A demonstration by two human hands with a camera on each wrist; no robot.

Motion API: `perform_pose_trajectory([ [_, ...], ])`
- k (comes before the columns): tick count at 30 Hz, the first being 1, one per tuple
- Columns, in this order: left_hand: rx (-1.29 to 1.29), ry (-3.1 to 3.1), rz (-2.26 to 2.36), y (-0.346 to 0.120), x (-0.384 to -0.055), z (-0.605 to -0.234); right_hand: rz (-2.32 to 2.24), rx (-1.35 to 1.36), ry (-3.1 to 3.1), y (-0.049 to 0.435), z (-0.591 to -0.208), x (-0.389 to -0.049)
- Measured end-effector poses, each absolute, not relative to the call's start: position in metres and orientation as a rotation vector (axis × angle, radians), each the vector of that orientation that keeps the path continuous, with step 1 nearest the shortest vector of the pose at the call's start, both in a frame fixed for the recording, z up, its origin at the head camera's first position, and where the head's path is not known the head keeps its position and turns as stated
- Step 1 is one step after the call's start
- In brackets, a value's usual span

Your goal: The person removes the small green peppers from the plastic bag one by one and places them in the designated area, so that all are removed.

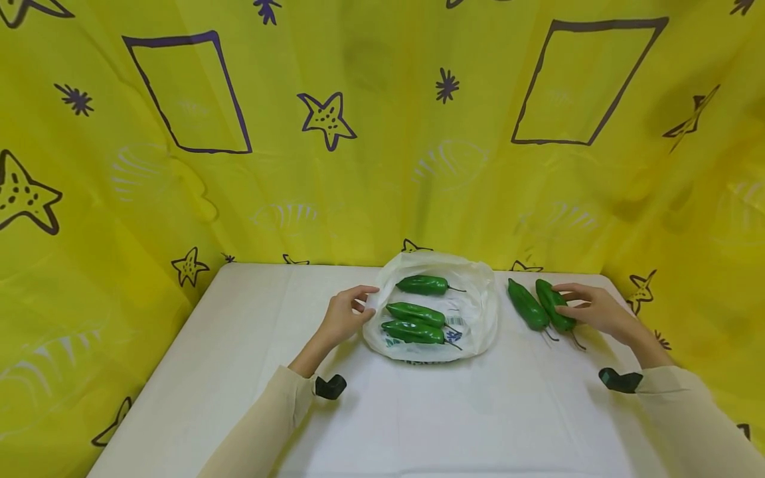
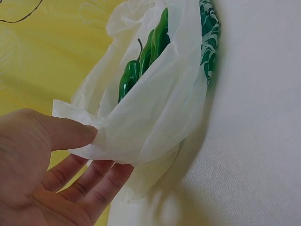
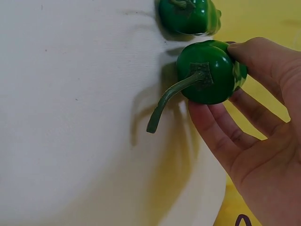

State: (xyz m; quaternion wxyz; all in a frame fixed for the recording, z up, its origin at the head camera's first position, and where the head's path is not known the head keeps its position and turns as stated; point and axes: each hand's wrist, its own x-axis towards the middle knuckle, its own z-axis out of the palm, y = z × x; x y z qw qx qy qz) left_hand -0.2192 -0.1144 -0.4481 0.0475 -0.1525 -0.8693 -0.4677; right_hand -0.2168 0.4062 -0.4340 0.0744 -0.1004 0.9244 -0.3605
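A whitish plastic bag [image 1: 489, 312] lies spread with its mouth up, and three long green chili peppers [image 1: 415, 313] rest inside. My left hand [image 1: 346, 312] is at the bag's left side; the left wrist view shows the thumb over the bag's rim [image 2: 108, 136] and fingers beneath, pinching it. To the right of the bag, my right hand [image 1: 597, 309] grips another green chili pepper [image 1: 551, 300] between thumb and fingers. Its curved stem [image 3: 167, 101] points away from the palm in the right wrist view. A further green chili pepper [image 1: 526, 305] lies just left of the held one.
The white-covered table [image 1: 454, 418] runs back to a yellow curtain [image 1: 382, 179] with drawn stars and frames, which also hangs along both sides. Dark wrist-worn devices [image 1: 331, 386] sit at both sleeve cuffs. Green print shows on the bag's outside.
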Motion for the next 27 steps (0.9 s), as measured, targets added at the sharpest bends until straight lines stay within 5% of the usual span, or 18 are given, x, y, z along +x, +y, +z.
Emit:
perform_pose_trajectory([
  [27,-0.463,-2.652,-1.443,-0.115,-0.219,-0.449,-1.119,-0.265,2.714,0.407,-0.446,-0.221],
])
